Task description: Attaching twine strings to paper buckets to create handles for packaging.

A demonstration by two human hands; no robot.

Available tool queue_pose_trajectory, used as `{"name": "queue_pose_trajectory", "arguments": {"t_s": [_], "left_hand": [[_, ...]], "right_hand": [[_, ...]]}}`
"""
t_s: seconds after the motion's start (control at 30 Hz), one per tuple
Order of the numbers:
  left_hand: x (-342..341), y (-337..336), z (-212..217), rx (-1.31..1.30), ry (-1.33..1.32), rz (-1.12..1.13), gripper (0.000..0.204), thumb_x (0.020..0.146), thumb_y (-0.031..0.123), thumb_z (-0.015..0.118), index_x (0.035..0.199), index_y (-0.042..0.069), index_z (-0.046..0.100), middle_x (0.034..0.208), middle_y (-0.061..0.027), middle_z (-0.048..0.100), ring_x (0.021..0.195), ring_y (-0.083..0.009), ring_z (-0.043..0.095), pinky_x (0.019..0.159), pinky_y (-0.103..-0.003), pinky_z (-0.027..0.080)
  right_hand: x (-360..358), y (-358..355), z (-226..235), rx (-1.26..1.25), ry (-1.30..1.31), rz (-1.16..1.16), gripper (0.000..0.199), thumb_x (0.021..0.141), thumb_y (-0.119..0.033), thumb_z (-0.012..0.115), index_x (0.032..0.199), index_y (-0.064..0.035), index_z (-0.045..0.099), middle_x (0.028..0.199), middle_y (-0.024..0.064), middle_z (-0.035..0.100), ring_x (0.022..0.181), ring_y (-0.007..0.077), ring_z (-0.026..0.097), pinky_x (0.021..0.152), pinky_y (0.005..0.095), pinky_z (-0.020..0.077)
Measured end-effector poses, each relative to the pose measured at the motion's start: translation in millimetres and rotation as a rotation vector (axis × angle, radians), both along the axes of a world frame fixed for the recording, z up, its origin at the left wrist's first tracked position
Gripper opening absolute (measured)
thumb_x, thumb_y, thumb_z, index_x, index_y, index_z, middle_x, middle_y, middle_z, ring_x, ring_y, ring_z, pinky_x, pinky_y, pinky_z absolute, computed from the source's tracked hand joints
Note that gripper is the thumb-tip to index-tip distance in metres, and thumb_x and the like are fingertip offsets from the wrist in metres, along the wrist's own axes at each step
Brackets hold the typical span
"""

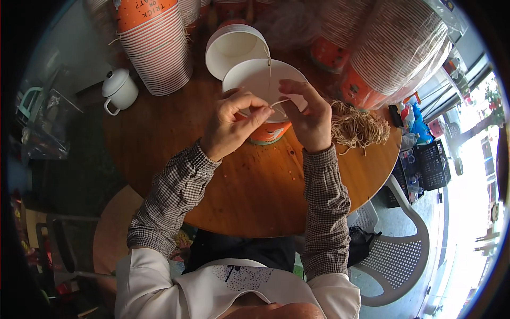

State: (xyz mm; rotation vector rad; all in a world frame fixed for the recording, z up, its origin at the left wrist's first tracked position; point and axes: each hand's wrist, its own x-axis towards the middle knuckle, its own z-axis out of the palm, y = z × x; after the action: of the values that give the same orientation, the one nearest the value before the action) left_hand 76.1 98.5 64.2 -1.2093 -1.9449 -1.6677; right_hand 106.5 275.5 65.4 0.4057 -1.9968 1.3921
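Note:
An orange paper cup (268, 133) with a white inside (255, 80) stands on the round wooden table (249, 196), right under my hands. My left hand (231, 122) pinches a thin tan string (277, 103) at the cup's rim. My right hand (308, 114) holds the same string from the other side, fingers curled over the rim. The string runs up across the cup's mouth toward a second white-lined cup (234, 48) lying behind it.
A loose bundle of tan strings (358, 127) lies to the right of my right hand. Tall stacks of orange paper cups (156, 48) (393, 58) stand at the back. A small white enamel pot (119, 90) sits at the table's left edge. A white plastic chair (396, 255) stands to the right.

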Motion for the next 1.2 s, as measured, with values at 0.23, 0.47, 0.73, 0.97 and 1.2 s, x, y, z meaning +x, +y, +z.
{"name": "queue_pose_trajectory", "arguments": {"t_s": [0.23, 0.47, 0.73, 0.97, 1.2], "left_hand": [[1.3, -2.7, 2.4, 0.076, -0.145, 0.053, 0.008, 0.083, 0.008, 0.068, 0.079, 0.002, 0.067, 0.074, -0.0047, 0.066, 0.070, -0.0151, 0.060, 0.072, -0.031, 0.047], [-2.9, -8.3, 0.8, 0.011, -0.065, 0.025, 0.009, 0.090, 0.006, 0.063, 0.092, -0.002, 0.065, 0.086, -0.0026, 0.062, 0.078, -0.0079, 0.059, 0.069, -0.022, 0.050], [-0.5, -4.2, 2.1, 0.070, -0.105, 0.063, 0.006, 0.083, 0.009, 0.068, 0.081, 0.003, 0.068, 0.076, -0.0043, 0.068, 0.074, -0.0168, 0.063, 0.077, -0.032, 0.048], [1.9, -3.1, 4.0, 0.046, -0.075, 0.061, 0.007, 0.083, 0.010, 0.068, 0.082, 0.003, 0.068, 0.077, -0.0042, 0.069, 0.075, -0.0170, 0.062, 0.078, -0.032, 0.047], [0.8, -4.4, 3.7, -0.014, -0.013, 0.078, 0.009, 0.084, 0.013, 0.069, 0.083, 0.004, 0.069, 0.077, -0.0034, 0.070, 0.075, -0.0159, 0.063, 0.087, -0.033, 0.045]], "right_hand": [[11.0, 11.9, -1.2, -0.126, -0.037, 0.213, 0.019, 0.083, 0.004, 0.061, 0.101, 0.0004, 0.063, 0.102, 0.0085, 0.063, 0.100, 0.0178, 0.058, 0.093, 0.0303, 0.0419], [10.8, 7.8, 2.1, -0.157, 0.039, 0.315, 0.023, 0.075, -0.003, 0.077, 0.097, -0.0022, 0.068, 0.103, 0.0062, 0.063, 0.102, 0.0178, 0.057, 0.093, 0.0323, 0.0426], [12.4, 4.8, -0.6, -0.124, -0.013, 0.290, 0.026, 0.072, -0.005, 0.079, 0.097, -0.0052, 0.071, 0.101, 0.0049, 0.063, 0.100, 0.0169, 0.058, 0.088, 0.0315, 0.0468], [13.0, 2.7, 1.0, 0.027, 0.054, 0.218, 0.015, 0.077, 0.000, 0.073, 0.091, 0.0008, 0.068, 0.094, 0.0061, 0.065, 0.095, 0.0175, 0.060, 0.101, 0.0387, 0.0374], [13.1, 0.5, -2.2, -0.075, 0.052, 0.112, 0.010, 0.079, 0.003, 0.072, 0.086, 0.0008, 0.065, 0.089, 0.0051, 0.063, 0.086, 0.0135, 0.057, 0.085, 0.0291, 0.0434]]}}
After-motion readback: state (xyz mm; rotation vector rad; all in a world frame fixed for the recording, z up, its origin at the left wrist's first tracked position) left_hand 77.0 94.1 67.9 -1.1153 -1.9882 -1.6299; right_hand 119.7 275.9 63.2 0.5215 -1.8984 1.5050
